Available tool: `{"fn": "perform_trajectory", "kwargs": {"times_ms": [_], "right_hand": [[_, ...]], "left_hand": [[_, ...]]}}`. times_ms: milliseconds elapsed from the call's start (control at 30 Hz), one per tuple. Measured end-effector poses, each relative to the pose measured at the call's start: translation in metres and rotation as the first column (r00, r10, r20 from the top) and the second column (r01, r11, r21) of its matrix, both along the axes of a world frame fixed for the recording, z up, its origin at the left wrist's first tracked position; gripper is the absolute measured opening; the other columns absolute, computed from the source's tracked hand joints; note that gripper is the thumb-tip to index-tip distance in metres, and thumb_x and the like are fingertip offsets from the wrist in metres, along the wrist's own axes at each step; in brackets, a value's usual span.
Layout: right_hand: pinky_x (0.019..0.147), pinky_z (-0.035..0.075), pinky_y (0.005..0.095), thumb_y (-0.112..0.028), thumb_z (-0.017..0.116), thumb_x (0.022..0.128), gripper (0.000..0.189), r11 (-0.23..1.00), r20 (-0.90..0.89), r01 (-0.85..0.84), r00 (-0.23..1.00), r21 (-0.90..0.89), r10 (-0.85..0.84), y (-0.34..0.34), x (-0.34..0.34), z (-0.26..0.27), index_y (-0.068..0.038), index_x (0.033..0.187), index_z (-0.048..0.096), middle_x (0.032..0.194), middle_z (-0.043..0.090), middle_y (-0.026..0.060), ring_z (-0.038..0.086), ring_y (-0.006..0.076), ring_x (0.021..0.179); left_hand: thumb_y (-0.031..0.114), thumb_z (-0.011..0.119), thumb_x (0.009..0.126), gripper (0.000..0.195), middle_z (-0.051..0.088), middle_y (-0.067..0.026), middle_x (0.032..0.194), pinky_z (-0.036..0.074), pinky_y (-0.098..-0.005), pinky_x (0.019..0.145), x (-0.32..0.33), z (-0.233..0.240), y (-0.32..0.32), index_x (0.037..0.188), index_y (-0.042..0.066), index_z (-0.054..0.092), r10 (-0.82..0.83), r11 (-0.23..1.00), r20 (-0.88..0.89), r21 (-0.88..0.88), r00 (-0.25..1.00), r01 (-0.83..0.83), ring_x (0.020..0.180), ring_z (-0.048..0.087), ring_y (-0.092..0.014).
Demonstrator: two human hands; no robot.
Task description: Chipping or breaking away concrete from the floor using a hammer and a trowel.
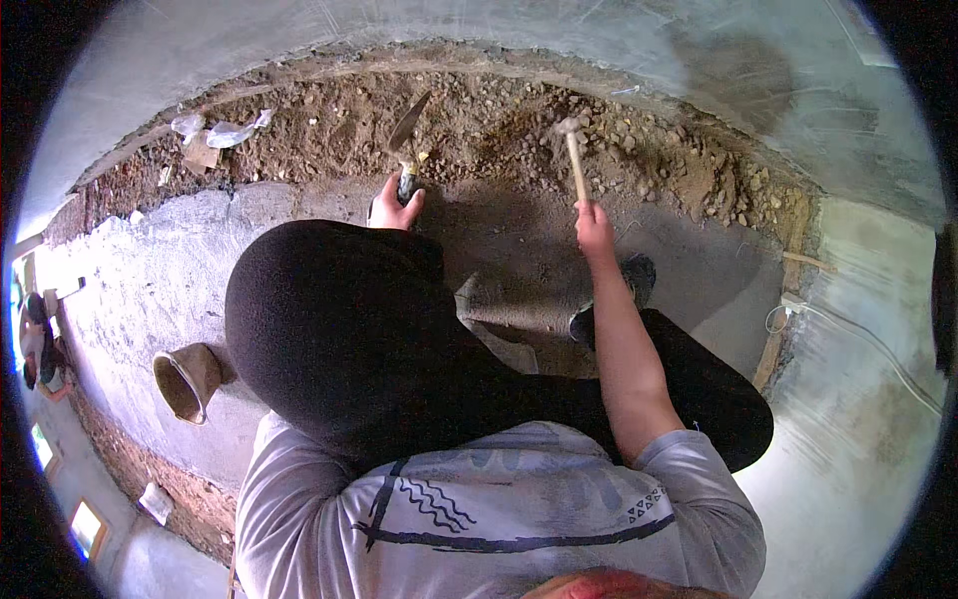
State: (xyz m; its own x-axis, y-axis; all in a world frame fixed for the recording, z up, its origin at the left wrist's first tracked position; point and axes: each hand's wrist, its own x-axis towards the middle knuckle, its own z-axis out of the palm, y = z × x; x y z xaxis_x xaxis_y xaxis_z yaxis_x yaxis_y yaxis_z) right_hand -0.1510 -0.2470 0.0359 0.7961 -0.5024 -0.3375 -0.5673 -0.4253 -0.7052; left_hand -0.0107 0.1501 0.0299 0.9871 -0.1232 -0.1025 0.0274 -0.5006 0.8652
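My left hand (395,204) grips a trowel by its handle (408,183). The trowel's pointed blade (409,122) angles up over a strip of soil and gravel (352,127) along the foot of the wall. In my right hand (593,230) is a hammer with a pale wooden handle (577,166). Its head (567,126) is at the loose stones (621,138), though whether it touches them I cannot tell. My black-clad knees are bent, and the left one hides my left forearm. A dark shoe (638,277) shows beside my right forearm.
A bucket (206,367) lies tipped on the concrete floor (150,299) at left. Plastic scraps (232,133) and a brown piece (200,152) rest on the soil. A cable (876,337) runs along the right wall. Another person (39,344) is at the far left. A white bag (156,502) lies lower left.
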Motion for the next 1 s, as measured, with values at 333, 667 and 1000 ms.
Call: {"fn": "perform_trajectory", "kwargs": {"times_ms": [333,667,1000], "right_hand": [[0.059,0.045,0.0414,-0.049,0.049,0.102,0.051,0.994,-0.223,0.026,0.974,-0.106,-0.049,0.027,-0.004,-0.034,-0.001,0.093,0.063,0.069,0.060,0.0117,0.059,0.0274,0.061],[0.048,0.040,0.0336,-0.045,0.049,0.104,0.045,0.997,-0.031,0.082,0.996,0.003,-0.082,-0.011,0.031,0.030,-0.003,0.094,0.063,0.065,0.054,0.0035,0.050,0.0141,0.051],[0.050,0.046,0.0363,-0.039,0.048,0.105,0.037,0.833,0.338,0.006,0.915,-0.552,0.218,0.027,-0.013,-0.040,-0.004,0.102,0.062,0.075,0.063,0.0068,0.061,0.0195,0.061]], "left_hand": [[0.037,0.079,0.084,0.063,0.072,-0.0210,0.098,0.054,-0.0373,0.080,0.001,-0.005,0.000,0.131,0.001,0.057,0.019,0.999,-0.095,-0.026,0.995,-0.022,0.091,0.073,-0.029],[0.034,0.078,0.084,0.061,0.072,-0.0215,0.100,0.054,-0.0377,0.083,0.000,0.004,-0.001,0.131,0.001,0.058,0.002,0.999,-0.025,0.034,1.000,-0.002,0.096,0.072,-0.029],[0.035,0.079,0.083,0.061,0.072,-0.0196,0.095,0.055,-0.0364,0.080,0.001,0.000,-0.002,0.129,0.001,0.059,0.028,1.000,-0.022,0.007,0.999,-0.028,0.089,0.073,-0.025]]}}
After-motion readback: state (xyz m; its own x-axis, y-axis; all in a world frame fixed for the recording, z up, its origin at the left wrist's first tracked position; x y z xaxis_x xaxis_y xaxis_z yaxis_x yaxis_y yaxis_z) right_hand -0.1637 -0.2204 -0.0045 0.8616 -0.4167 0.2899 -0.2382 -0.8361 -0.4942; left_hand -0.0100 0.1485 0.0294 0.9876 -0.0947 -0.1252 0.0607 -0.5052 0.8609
